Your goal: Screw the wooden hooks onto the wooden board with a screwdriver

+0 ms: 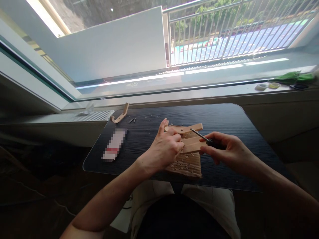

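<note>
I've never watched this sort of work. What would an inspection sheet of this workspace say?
Surface: dark table, wood-grain look.
Job's things: curved wooden piece and pale wooden strips over corrugated board; screwdriver; second curved piece at the left edge.
Clutter: small dark screws; pixelated pale item, unreadable.
Grips: left hand on the curved wooden piece; right hand holding the screwdriver.
Cables: thin pale cord, low left.
Surroundings: windowsill with tape rolls.

Cardboard [189,165] lies on the table [224,119]; screws [131,120] left of it.
</note>
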The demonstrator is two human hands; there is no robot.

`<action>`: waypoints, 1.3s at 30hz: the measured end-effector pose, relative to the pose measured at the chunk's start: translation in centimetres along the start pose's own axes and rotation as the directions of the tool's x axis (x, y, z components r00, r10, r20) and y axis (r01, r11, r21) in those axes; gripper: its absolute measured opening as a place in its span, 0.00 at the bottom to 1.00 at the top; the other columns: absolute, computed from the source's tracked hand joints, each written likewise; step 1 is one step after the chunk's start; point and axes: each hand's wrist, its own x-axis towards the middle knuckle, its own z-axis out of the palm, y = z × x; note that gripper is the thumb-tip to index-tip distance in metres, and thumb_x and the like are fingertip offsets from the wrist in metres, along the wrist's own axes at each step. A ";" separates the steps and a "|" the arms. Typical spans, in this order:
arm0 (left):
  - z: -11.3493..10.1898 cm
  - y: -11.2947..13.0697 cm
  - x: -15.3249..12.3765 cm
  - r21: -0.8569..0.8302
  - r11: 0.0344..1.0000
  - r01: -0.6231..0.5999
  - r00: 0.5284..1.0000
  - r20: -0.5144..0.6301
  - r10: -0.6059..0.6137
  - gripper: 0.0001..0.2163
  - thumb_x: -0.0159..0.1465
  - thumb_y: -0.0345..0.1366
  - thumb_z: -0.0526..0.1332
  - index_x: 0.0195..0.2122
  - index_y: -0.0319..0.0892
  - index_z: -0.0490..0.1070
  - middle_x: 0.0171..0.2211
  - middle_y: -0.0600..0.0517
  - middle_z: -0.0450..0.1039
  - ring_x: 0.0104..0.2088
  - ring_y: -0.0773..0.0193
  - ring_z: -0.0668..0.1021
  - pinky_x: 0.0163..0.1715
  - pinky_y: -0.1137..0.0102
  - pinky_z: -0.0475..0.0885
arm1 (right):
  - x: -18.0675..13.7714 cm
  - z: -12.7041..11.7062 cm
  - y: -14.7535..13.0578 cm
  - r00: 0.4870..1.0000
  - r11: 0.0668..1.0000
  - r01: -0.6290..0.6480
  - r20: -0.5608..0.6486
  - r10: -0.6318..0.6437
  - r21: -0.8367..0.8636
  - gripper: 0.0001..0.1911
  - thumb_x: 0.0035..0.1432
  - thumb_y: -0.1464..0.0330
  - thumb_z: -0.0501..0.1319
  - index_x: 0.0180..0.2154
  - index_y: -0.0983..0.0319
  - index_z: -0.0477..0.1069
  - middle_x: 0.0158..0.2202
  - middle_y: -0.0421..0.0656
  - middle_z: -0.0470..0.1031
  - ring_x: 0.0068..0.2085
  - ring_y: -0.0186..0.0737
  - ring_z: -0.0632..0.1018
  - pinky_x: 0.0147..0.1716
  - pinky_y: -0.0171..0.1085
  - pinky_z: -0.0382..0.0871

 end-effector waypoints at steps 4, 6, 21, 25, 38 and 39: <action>0.2 -0.3 0.4 -0.092 0.996 -0.017 0.998 0.060 0.023 0.10 0.64 0.35 0.54 0.33 0.45 0.75 0.32 0.53 0.74 0.45 0.60 0.70 0.60 0.46 0.37 | 0.0 0.0 0.5 1.000 0.999 -0.015 -0.006 0.015 -0.036 0.16 0.49 0.58 0.64 0.36 0.62 0.70 0.25 0.39 0.74 0.19 0.29 0.67 0.18 0.31 0.64; 0.5 -0.3 0.6 -0.119 0.993 -0.021 0.996 0.081 0.031 0.11 0.64 0.35 0.53 0.32 0.45 0.75 0.31 0.54 0.73 0.44 0.61 0.71 0.59 0.46 0.36 | 0.1 0.1 0.9 1.000 0.999 -0.022 -0.004 0.021 -0.036 0.15 0.50 0.59 0.63 0.36 0.62 0.70 0.27 0.40 0.75 0.19 0.29 0.67 0.18 0.31 0.64; -0.5 -0.2 0.6 -0.272 0.962 0.019 0.996 0.093 0.007 0.09 0.63 0.36 0.56 0.32 0.47 0.77 0.33 0.54 0.75 0.45 0.61 0.71 0.59 0.47 0.34 | 0.2 -0.5 0.6 0.998 0.996 -0.058 0.020 0.056 0.063 0.15 0.49 0.57 0.64 0.34 0.62 0.70 0.27 0.41 0.76 0.19 0.28 0.66 0.18 0.31 0.60; -0.6 -0.1 0.5 -0.267 0.962 0.061 0.996 0.077 -0.042 0.07 0.62 0.37 0.58 0.33 0.48 0.77 0.35 0.53 0.75 0.48 0.58 0.69 0.59 0.46 0.38 | 0.1 -0.2 0.4 0.999 0.997 -0.042 -0.005 0.043 0.067 0.15 0.50 0.58 0.64 0.34 0.62 0.70 0.27 0.40 0.76 0.19 0.28 0.66 0.18 0.31 0.60; 0.2 -0.2 0.2 -0.206 0.978 0.021 0.998 0.056 -0.010 0.08 0.62 0.34 0.57 0.35 0.47 0.77 0.33 0.53 0.76 0.47 0.58 0.70 0.59 0.46 0.38 | 0.2 0.4 1.0 0.999 1.000 0.008 -0.045 -0.007 0.017 0.16 0.50 0.59 0.63 0.36 0.63 0.69 0.28 0.42 0.77 0.20 0.28 0.66 0.19 0.31 0.62; 0.2 -0.2 0.1 -0.201 0.979 0.018 0.999 0.054 -0.007 0.08 0.62 0.34 0.57 0.35 0.47 0.77 0.33 0.53 0.76 0.47 0.58 0.70 0.59 0.46 0.38 | 0.2 0.4 1.1 0.999 1.000 0.012 -0.041 -0.011 0.019 0.16 0.50 0.59 0.63 0.37 0.63 0.69 0.28 0.42 0.77 0.20 0.28 0.66 0.19 0.31 0.62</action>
